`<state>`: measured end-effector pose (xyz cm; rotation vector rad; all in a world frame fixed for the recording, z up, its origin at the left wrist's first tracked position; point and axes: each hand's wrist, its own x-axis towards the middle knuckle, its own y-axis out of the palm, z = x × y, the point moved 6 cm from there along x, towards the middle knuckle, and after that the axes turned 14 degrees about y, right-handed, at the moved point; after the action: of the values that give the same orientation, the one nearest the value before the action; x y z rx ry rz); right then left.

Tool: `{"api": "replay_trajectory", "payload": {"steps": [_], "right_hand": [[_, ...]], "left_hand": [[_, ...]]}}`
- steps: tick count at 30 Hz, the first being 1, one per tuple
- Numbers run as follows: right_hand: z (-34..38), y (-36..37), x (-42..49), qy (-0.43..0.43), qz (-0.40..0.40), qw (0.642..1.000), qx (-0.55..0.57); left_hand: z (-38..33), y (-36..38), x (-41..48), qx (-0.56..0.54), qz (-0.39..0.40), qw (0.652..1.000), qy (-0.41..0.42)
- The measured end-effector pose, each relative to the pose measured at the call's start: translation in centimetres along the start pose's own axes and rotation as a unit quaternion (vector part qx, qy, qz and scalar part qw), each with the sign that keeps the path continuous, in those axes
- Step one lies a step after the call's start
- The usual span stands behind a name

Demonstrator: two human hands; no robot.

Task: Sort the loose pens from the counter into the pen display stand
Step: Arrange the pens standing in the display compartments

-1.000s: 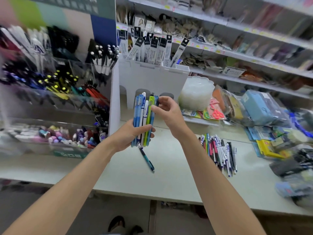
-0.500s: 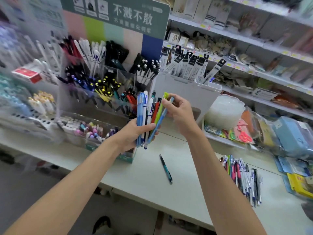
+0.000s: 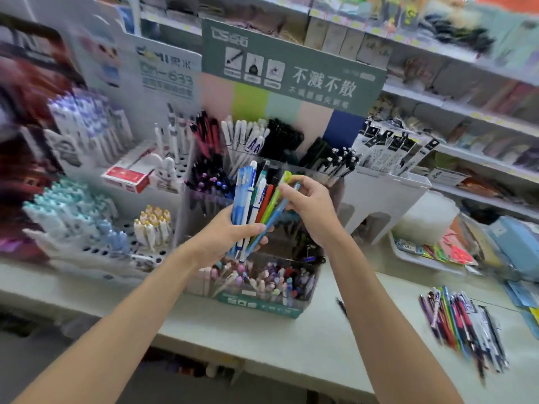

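Several pens (image 3: 250,199) stand nearly upright in your left hand (image 3: 230,237), tips down, tops fanned toward the right; its fingers curl round their lower halves; your right hand (image 3: 313,209) pinches the light-blue pen (image 3: 275,217) near its top; the bundle hangs before the pen display stand (image 3: 262,306); a loose pile (image 3: 463,325) lies rightward on the counter (image 3: 262,342).
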<state>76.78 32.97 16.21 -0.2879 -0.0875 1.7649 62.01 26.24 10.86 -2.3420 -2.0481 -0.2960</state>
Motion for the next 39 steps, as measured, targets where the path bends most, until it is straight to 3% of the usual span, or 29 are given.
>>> {"api": "replay_trajectory", "payload": {"steps": [5, 7, 9, 11, 16, 20, 24, 26, 29, 32, 33, 35, 37, 39], "right_hand": [[1.6, 6.0, 0.1, 0.000, -0.026, 1.000, -0.012], [2.4, 6.2, -0.3, -0.032, -0.108, 0.992, 0.058], [2.7, 5.2, -1.3, -0.061, -0.205, 0.958, 0.191], [2.8, 4.4, -2.3, -0.098, -0.267, 0.933, 0.219], [0.1, 8.6, -4.0, -0.144, -0.280, 0.945, 0.086], [-3.1, 14.1, -2.9, -0.159, -0.252, 0.952, -0.072], [-6.4, 17.8, -0.8, -0.064, -0.161, 0.961, -0.215], [-5.6, 18.1, -1.3, -0.074, -0.161, 0.949, -0.263], [-1.7, 17.0, -3.0, -0.096, -0.195, 0.970, -0.111], [-0.1, 17.8, -2.6, -0.019, -0.086, 0.995, -0.039], [0.1, 17.6, -2.7, -0.011, -0.089, 0.996, -0.021], [0.1, 15.9, -2.8, 0.027, -0.119, 0.981, 0.151], [0.2, 13.3, -2.6, 0.028, -0.112, 0.929, 0.352], [1.4, 10.9, -2.7, -0.003, -0.106, 0.935, 0.340]], "left_hand": [[-0.8, -6.5, -1.5, -0.007, 0.022, 0.999, -0.024], [-0.7, -8.6, -1.9, 0.005, 0.020, 0.999, -0.038], [-0.5, -10.5, -2.3, 0.028, 0.022, 0.999, -0.039], [-0.1, -12.6, -3.2, 0.036, -0.005, 0.999, -0.034], [0.6, -17.5, -5.6, 0.030, -0.101, 0.994, -0.008], [0.4, -18.4, -6.4, 0.040, -0.093, 0.995, -0.010], [0.3, -18.2, -6.8, 0.038, -0.084, 0.995, -0.030], [0.3, -17.8, -6.9, 0.030, -0.073, 0.996, -0.036], [0.0, -17.3, -6.9, 0.017, -0.060, 0.997, -0.036], [0.1, -16.0, -6.6, 0.011, -0.036, 0.999, -0.034], [0.1, -15.7, -6.5, 0.024, -0.031, 0.999, -0.033], [0.2, -15.0, -6.4, 0.027, -0.008, 0.999, -0.033], [0.2, -14.5, -6.5, 0.007, 0.027, 0.999, -0.033], [0.0, -14.3, -6.7, 0.015, 0.058, 0.998, -0.034]]}}
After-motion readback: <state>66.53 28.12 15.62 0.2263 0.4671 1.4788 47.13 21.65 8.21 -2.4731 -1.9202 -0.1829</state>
